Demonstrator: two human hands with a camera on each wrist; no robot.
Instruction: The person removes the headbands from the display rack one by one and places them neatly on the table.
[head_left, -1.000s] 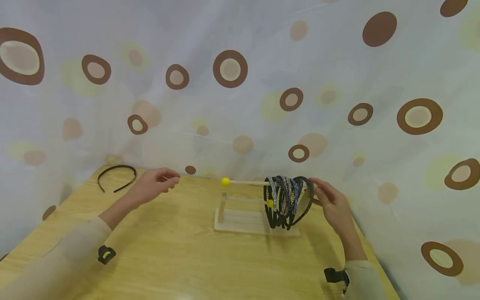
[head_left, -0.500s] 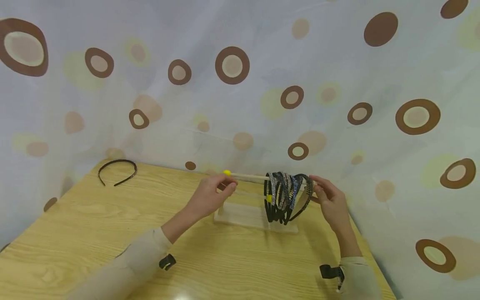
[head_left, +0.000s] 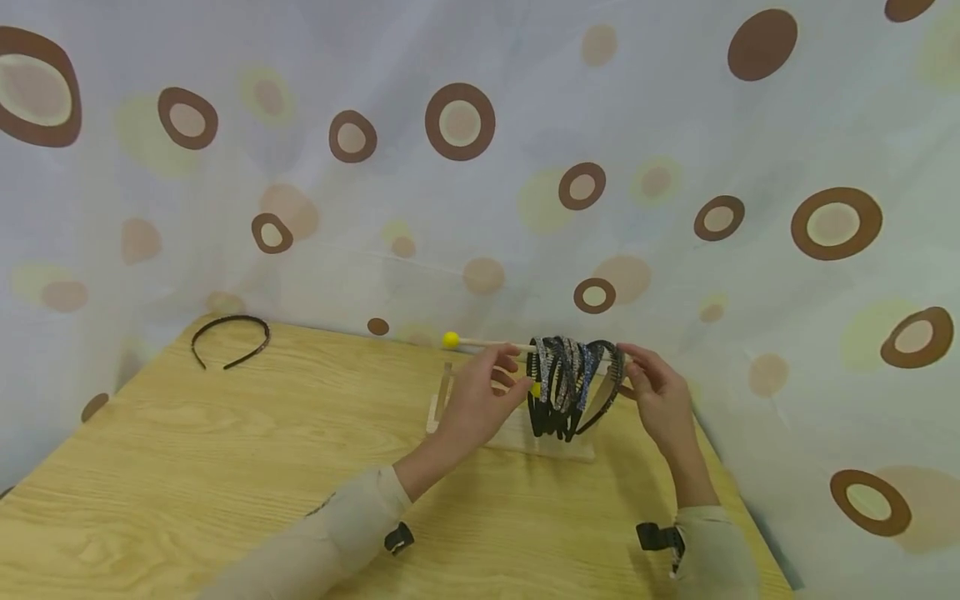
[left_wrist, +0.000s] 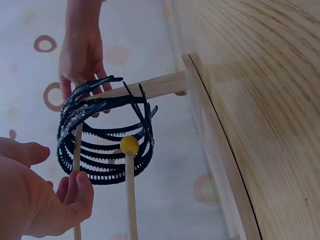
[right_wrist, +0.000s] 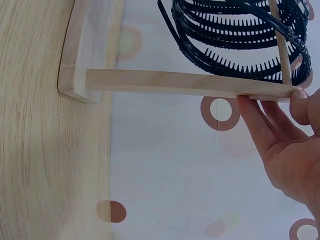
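A wooden stand point(head_left: 517, 437) holds several black headbands point(head_left: 558, 387), some with glittery silver or blue tops, bunched at the right of its upper rod. My left hand point(head_left: 483, 396) is at the left side of the bunch, beside a yellow ball tip point(left_wrist: 129, 145). In the left wrist view its thumb is apart from its bent fingers, which lie across the rod point(left_wrist: 77, 160); contact with the headbands cannot be told. My right hand point(right_wrist: 290, 145) holds the top of the stand's right post point(right_wrist: 190, 84), fingers against its outer side and thumb at its end.
A single black headband point(head_left: 228, 321) lies at the back left of the wooden table point(head_left: 187, 467). Another yellow ball point(head_left: 451, 340) caps the upper rod's left end. Behind the table hangs a pale curtain point(head_left: 412, 208) patterned with brown circles.
My left hand has moved right, from near the lone headband, past the upper rod's yellow ball, to the bunch. My right hand stays at the stand's right post.
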